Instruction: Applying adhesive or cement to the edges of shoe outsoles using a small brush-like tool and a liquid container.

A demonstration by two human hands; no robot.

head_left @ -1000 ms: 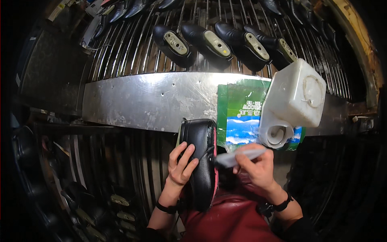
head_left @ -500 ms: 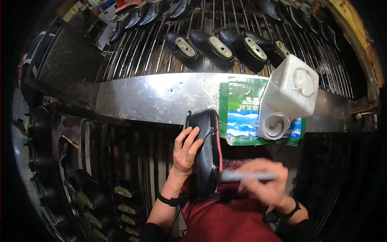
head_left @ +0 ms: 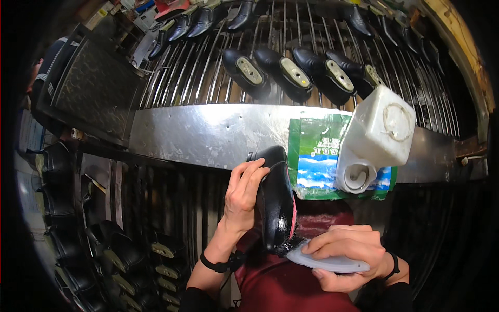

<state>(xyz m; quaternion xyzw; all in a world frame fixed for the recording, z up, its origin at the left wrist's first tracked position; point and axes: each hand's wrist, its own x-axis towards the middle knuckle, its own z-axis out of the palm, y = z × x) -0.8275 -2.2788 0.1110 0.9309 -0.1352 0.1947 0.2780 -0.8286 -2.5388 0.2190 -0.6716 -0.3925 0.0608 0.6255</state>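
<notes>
My left hand (head_left: 242, 195) is closed around the upper end of a black leather shoe (head_left: 276, 205), held on end above my lap. A pinkish-red strip shows along the shoe's right edge near the sole. In my right hand (head_left: 349, 248) is a brush with a pale grey-white handle (head_left: 327, 264) and dark bristles. Those bristles touch the shoe's lower, near end, which looks wet and glossy. To the right of the shoe, a white plastic container (head_left: 383, 125) with a round opening rests on a green and blue printed sheet (head_left: 317, 177).
A metal ledge (head_left: 208, 132) runs across in front of me. Beyond it, several black shoes (head_left: 249, 75) on lasts lie on a rack of metal bars (head_left: 208, 83). More shoes (head_left: 117, 255) fill racks at the lower left. A dark panel (head_left: 91, 73) stands at the far left.
The brush has moved down to the shoe's near end, and its handle now slants. My left hand has turned the shoe so more of its upper shows. The whole view has shifted slightly.
</notes>
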